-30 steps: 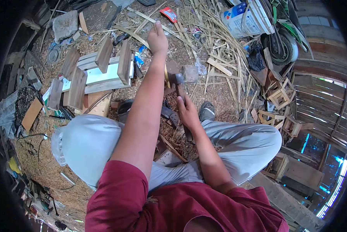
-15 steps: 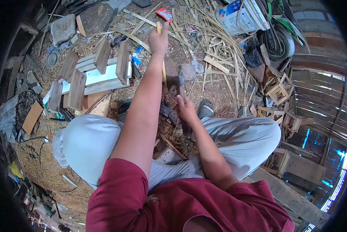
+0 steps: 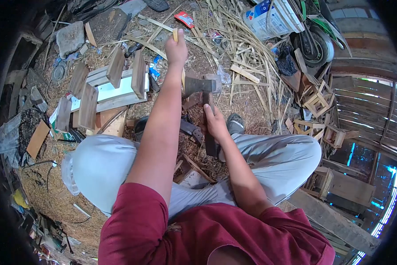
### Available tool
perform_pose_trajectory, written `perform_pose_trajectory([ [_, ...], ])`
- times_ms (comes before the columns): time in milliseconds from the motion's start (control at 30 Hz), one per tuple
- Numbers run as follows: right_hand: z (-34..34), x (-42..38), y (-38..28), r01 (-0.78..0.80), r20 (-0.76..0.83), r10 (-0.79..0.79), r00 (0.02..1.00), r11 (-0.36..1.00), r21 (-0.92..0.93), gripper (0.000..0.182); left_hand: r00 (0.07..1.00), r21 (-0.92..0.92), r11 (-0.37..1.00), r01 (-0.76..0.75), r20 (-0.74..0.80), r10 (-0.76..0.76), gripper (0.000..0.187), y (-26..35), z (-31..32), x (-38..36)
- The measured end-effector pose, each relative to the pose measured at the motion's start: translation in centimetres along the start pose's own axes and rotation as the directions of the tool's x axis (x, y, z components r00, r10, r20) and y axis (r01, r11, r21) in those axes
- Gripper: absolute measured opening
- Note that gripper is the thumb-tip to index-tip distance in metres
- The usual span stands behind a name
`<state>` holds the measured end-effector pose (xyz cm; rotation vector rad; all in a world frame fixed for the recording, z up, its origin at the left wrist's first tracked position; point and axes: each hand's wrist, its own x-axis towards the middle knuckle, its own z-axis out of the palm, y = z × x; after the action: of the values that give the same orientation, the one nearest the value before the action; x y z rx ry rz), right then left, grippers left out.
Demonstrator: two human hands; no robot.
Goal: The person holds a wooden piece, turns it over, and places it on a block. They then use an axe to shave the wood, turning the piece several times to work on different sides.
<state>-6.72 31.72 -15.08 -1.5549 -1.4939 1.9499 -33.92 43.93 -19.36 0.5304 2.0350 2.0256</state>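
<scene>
My left hand [image 3: 176, 51] is closed around the upper end of a thin light strip of wood [image 3: 175, 34], held upright at arm's length. The strip's lower part shows beside my forearm, near the hatchet. In my right hand [image 3: 215, 123] is the dark handle of a hatchet [image 3: 197, 86], its wide blade turned left against or close to the strip; contact cannot be made out. A dark metal piece [image 3: 192, 129] lies between my legs, partly hidden.
A wooden frame with upright boards [image 3: 114, 93] lies at the left. Split strips [image 3: 234, 39] cover the ground ahead, beside a white bucket [image 3: 273, 20]. Small wooden frames [image 3: 318, 104] and a wheel [image 3: 320, 46] are at the right. A red packet [image 3: 184, 19] lies ahead.
The hatchet head has turned and now shows side-on, with its blade toward the strip. My left hand has shifted slightly left and down with the strip.
</scene>
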Motion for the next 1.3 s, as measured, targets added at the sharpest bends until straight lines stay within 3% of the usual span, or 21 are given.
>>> perform_pose_trajectory([
  [67, 0.2, 0.6, 1.3, 0.053, -0.017, -0.052, 0.998, 0.997, 0.060, 0.034, 1.000, 0.030, 0.999, 0.014, -0.002, -0.014, 0.057, -0.3, 0.0, 0.1],
  [167, -0.1, -0.6, 0.9, -0.128, -0.054, 0.133, 0.990, 0.988, 0.091, 0.034, 0.995, 0.025, 0.995, 0.098, -0.012, -0.098, 0.059, -1.2, -1.7, 0.7],
  [300, -1.8, 1.5, 5.0, -0.057, -0.119, 0.035, 0.992, 0.980, -0.193, 0.040, 0.991, 0.083, 0.989, 0.125, -0.061, -0.120, 0.065, -3.1, -2.2, 1.7],
  [400, -2.1, 2.5, 5.2, -0.089, -0.028, 0.086, 0.996, 0.987, -0.134, 0.035, 0.992, 0.018, 0.992, 0.121, 0.022, -0.122, 0.065, -1.2, -1.3, 0.7],
  [433, -1.6, 1.8, 3.5, -0.127, -0.024, 0.125, 0.992, 0.990, -0.066, 0.035, 0.999, 0.039, 0.999, 0.032, 0.007, -0.033, 0.061, -0.3, -1.2, 0.3],
  [500, -1.0, 0.3, 0.3, -0.203, -0.002, 0.204, 0.979, 0.977, 0.066, 0.036, 0.999, 0.010, 1.000, -0.004, 0.033, 0.004, 0.058, 0.0, -0.5, 0.1],
  [567, -0.7, 0.4, -0.3, -0.176, 0.020, 0.175, 0.984, 0.975, 0.132, 0.038, 0.994, -0.009, 0.996, -0.094, 0.061, 0.095, 0.053, -0.4, -0.2, 0.0],
  [667, -1.8, 0.3, 2.1, -0.253, 0.023, 0.254, 0.967, 0.944, 0.211, 0.040, 0.961, -0.175, 0.957, 0.231, 0.194, -0.197, 0.051, 0.6, -0.7, -0.4],
  [800, -1.9, 0.7, 3.8, -0.346, -0.048, 0.366, 0.929, 0.908, 0.237, 0.042, 0.991, -0.106, 0.994, 0.036, 0.133, -0.021, 0.050, -0.7, 0.2, -0.2],
  [833, -1.8, 0.7, 3.3, -0.318, -0.067, 0.335, 0.940, 0.929, 0.188, 0.042, 0.992, -0.047, 0.998, -0.031, 0.120, 0.037, 0.050, -0.5, 0.2, -0.4],
  [900, -1.5, 0.3, 2.0, -0.238, -0.059, 0.249, 0.967, 0.960, 0.150, 0.041, 0.992, -0.097, 0.995, -0.013, 0.120, 0.024, 0.051, -0.5, 0.2, -0.3],
  [1033, -0.5, -0.8, 0.7, -0.183, -0.052, 0.199, 0.979, 0.957, 0.224, 0.040, 0.991, -0.156, 0.982, 0.111, 0.094, -0.097, 0.053, -1.1, -0.3, -0.3],
  [1133, -1.6, 0.5, 3.6, -0.170, -0.193, 0.172, 0.966, 0.985, 0.025, 0.039, 0.996, -0.160, 0.986, 0.051, 0.084, -0.038, 0.053, -1.0, -1.0, -0.3],
  [1233, -2.3, 0.5, 3.9, -0.194, -0.079, 0.200, 0.977, 0.978, 0.070, 0.040, 0.997, -0.109, 0.994, -0.011, 0.073, 0.019, 0.054, -0.6, -0.3, -0.3],
  [1300, -3.3, 3.1, 8.1, -0.006, -0.166, -0.026, 0.986, 0.982, -0.187, 0.040, 0.995, -0.136, 0.989, 0.064, 0.088, -0.053, 0.053, -1.4, -0.4, 0.4],
])
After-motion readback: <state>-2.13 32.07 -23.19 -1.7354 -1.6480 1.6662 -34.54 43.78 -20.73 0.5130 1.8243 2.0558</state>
